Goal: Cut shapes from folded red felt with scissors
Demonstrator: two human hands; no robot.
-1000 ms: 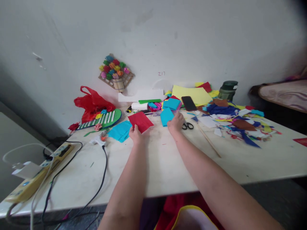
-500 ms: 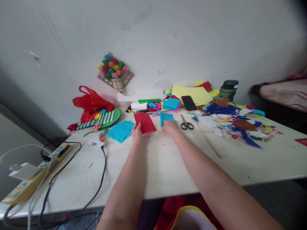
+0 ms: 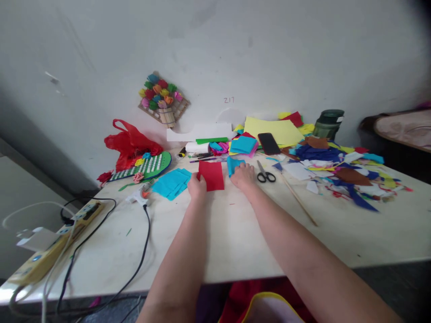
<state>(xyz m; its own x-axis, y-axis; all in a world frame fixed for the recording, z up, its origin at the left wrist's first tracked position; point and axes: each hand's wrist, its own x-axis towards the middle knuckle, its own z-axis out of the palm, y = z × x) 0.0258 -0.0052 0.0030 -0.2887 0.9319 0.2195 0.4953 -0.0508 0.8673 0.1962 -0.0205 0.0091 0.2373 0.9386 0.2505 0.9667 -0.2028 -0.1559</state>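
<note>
My left hand (image 3: pixel 197 185) pinches the left edge of a red paper rectangle (image 3: pixel 213 176), which lies squarely in front of me. To its right, my right hand (image 3: pixel 244 176) is closed over a small blue paper piece (image 3: pixel 233 166); that piece's left side looks curled, and its lower part is hidden by the fingers. Left of my left hand, a fanned stack of blue paper squares (image 3: pixel 171 183) lies on the table. Scissors with black handles (image 3: pixel 266 176) rest just right of my right hand, with a thin wooden stick (image 3: pixel 299 199) beyond them.
A glue gun (image 3: pixel 139 196) with its cord and a power strip (image 3: pixel 55 244) occupy the left side. Colourful paper scraps (image 3: pixel 336 168) are heaped at right. Behind are a phone (image 3: pixel 268 143), yellow sheets (image 3: pixel 272 129), a dark green container (image 3: pixel 328 124) and a red plastic bag (image 3: pixel 129 143).
The red paper has swung from slanted to nearly straight in my left hand. My right hand's fingers have shifted on the blue piece, and the camera view has moved slightly.
</note>
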